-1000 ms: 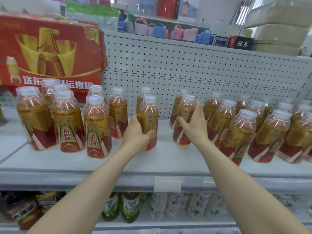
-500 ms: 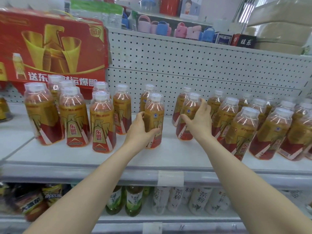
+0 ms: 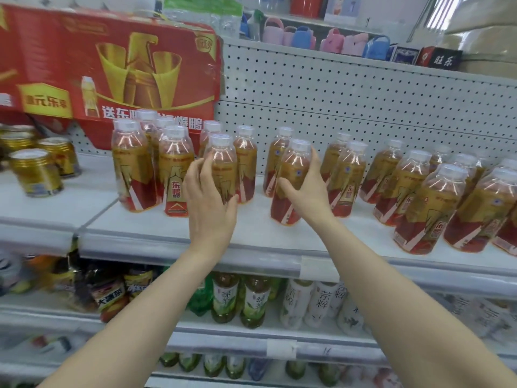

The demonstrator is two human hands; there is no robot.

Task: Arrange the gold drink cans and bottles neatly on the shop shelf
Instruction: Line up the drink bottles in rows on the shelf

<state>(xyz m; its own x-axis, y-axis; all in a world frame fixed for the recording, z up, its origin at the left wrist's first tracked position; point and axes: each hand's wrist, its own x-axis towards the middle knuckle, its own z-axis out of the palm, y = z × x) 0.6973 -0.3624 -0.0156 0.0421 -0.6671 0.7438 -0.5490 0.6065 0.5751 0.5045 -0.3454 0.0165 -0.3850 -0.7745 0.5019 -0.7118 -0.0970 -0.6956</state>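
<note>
Several gold-and-red drink bottles with white caps stand along the white shelf (image 3: pixel 251 236). My left hand (image 3: pixel 209 208) grips one front-row bottle (image 3: pixel 222 161) from its near side, thumb to the right. Around the neighbouring bottle (image 3: pixel 292 175) to the right my right hand (image 3: pixel 309 194) is wrapped, thumb on the left. Two more front bottles (image 3: pixel 176 175) stand left of my hands, and a loose crowd of bottles (image 3: pixel 430 208) fills the right. Gold cans (image 3: pixel 35 172) sit at the far left of the shelf.
A red and gold promotional carton (image 3: pixel 112 65) leans on the pegboard (image 3: pixel 363 107) behind the left bottles. Lower shelves hold green tea bottles (image 3: pixel 253 301) and white bottles (image 3: pixel 296 301). Small bags (image 3: pixel 302 37) sit on top.
Both hands have let go of their earlier bottles and shifted one bottle to the left. My view has swung left, bringing the gold cans into sight.
</note>
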